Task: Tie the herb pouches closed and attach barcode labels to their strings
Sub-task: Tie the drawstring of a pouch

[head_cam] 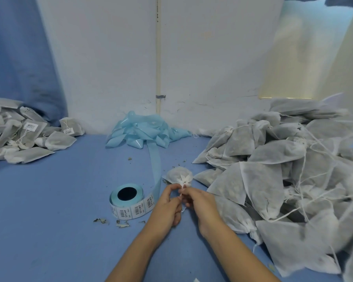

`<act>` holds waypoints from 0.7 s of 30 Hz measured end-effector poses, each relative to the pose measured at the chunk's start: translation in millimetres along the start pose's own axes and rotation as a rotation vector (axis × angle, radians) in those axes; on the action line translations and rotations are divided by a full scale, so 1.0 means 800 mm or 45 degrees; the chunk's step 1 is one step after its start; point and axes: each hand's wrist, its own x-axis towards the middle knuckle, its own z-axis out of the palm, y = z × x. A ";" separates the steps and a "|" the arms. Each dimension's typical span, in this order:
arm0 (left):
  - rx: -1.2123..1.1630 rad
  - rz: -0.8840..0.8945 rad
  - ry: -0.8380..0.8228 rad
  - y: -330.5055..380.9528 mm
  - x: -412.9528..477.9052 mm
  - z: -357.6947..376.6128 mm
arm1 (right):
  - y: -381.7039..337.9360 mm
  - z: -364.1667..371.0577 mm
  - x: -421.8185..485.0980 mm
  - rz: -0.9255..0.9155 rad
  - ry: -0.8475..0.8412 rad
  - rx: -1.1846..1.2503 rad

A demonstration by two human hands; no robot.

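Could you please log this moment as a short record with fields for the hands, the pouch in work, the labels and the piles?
left hand: pinches the string
right hand: pinches the same string
pouch in work: neck gathered, lying on the blue table
label roll: left of the hands, barcode labels trailing
backing strip: heaped by the wall
right pile: pouches without visible labels
left pile: pouches, some labelled

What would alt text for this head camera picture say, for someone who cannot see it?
Two hands, left hand and right hand, pinch the string of a small white pouch lying on a blue table. A label roll lies left of them; untied pouches pile right, labelled pouches far left.
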 end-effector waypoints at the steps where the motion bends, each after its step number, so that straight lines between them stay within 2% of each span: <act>1: 0.000 -0.015 0.008 0.000 -0.001 0.001 | -0.001 0.000 0.001 0.023 0.015 0.035; 8: 0.055 -0.062 0.016 -0.001 -0.001 0.003 | -0.007 0.000 0.008 0.109 0.120 0.214; 15: 0.293 0.165 0.146 -0.009 -0.010 0.003 | -0.004 -0.008 0.006 0.064 -0.024 0.226; 18: 0.381 0.256 0.300 -0.011 -0.012 0.002 | 0.001 -0.010 0.007 -0.038 -0.069 0.037; 21: 0.555 0.327 0.446 -0.012 -0.012 0.003 | 0.008 -0.011 0.010 -0.202 0.061 -0.263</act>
